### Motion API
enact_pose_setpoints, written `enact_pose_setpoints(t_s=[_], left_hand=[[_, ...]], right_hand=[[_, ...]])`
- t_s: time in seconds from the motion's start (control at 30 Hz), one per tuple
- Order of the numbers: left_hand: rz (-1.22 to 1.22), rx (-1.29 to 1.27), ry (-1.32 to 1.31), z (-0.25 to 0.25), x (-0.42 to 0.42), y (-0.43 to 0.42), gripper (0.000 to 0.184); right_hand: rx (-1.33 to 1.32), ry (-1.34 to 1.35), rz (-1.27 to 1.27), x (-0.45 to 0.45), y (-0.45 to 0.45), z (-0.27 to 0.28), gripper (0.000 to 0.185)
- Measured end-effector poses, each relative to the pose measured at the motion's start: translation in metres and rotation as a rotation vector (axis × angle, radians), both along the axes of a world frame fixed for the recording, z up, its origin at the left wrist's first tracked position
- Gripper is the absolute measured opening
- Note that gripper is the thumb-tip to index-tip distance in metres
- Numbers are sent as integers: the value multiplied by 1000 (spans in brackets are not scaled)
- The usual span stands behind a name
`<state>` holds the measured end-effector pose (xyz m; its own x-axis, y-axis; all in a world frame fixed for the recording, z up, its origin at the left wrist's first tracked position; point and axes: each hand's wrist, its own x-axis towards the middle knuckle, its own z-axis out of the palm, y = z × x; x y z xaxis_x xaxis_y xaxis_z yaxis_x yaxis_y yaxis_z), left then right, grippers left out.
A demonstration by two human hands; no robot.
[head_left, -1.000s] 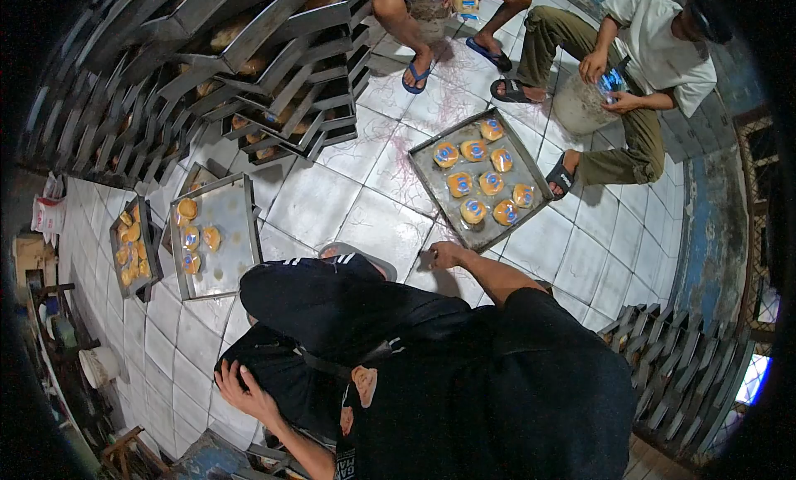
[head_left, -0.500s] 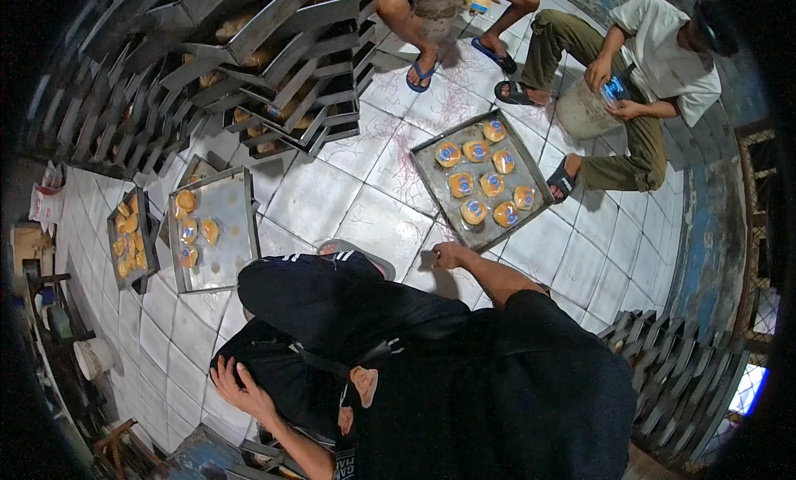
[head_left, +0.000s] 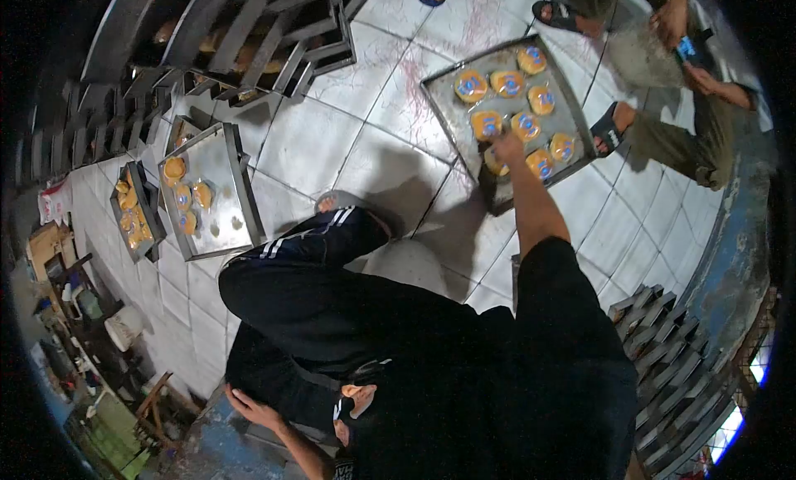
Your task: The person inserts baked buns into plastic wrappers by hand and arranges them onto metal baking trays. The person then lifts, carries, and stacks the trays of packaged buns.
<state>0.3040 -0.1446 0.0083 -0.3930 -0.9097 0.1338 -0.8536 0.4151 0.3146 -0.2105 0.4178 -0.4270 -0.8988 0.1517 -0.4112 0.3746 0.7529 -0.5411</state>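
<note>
My right hand [head_left: 507,148] reaches over the near left part of a metal tray [head_left: 448,119] on the floor. Its fingers are bent down at a wrapped bun [head_left: 496,162] and seem to pinch its top; the fingertips are small and partly hidden. Several more round buns with blue printed wrappers, such as the wrapped bun [head_left: 471,85], lie flat around it. My left hand [head_left: 253,408] rests on my dark-clothed knee at the lower left, fingers apart and holding nothing.
A second tray [head_left: 224,186] with several buns and a smaller tray [head_left: 149,194] of buns stand at left. Stacked trays [head_left: 319,49] rise at upper left, more trays [head_left: 672,347] at right. A co-worker's hand [head_left: 670,22] and sandalled foot [head_left: 609,130] are near the tray.
My right hand has moved from beside the tray to a bun in it. My view has shifted, so the tray appears larger and higher. My left hand stays on my knee.
</note>
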Motion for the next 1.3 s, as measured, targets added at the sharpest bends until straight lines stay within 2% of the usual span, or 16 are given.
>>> enact_pose_setpoints(t_s=[0.07,0.17,0.3,0.43,0.57,0.73,0.8,0.83,0.87,0.93,0.97,1.0,1.03,1.13,1.2,1.3], left_hand=[[34,4,-41,5,10,0,61],[102,50,-85,12,7,9,61],[133,70,-114,11,8,1,63],[115,74,-151,15,-12,1,63],[73,71,-125,19,-39,15,62],[23,109,-97,21,-40,11,56],[-15,76,-58,29,-40,12,52],[-39,42,-25,29,-37,8,49],[-57,26,-2,30,-41,9,46],[-81,1,43,31,-47,6,41],[-93,-1,59,27,-51,3,39],[-84,19,53,21,-55,2,38],[-83,51,47,17,-57,-3,38],[-108,-29,-19,13,-75,-10,33],[-128,-56,-53,18,-80,-16,32],[-110,-28,-18,23,-77,-18,33]], right_hand=[[82,82,-13,-15,-11,15,57],[-124,19,6,-35,-7,-12,62],[145,7,-83,-42,-17,-44,70],[104,-418,-181,-57,-30,-13,100],[-216,-185,-390,-43,-35,-60,110],[-674,-78,-757,-44,-71,-33,97],[-391,-215,-452,-47,-56,-28,70],[-346,-137,-330,-39,-62,18,68],[238,216,-142,-27,-61,-12,58],[-9,113,-11,-11,-62,35,76],[-301,50,-27,-6,-68,52,57],[-356,130,-15,2,-83,67,41],[-559,-59,-77,3,-90,38,33],[-918,-302,8,29,-215,151,30],[-961,-443,121,38,-308,208,36],[-1073,-553,360,41,-432,216,38]])
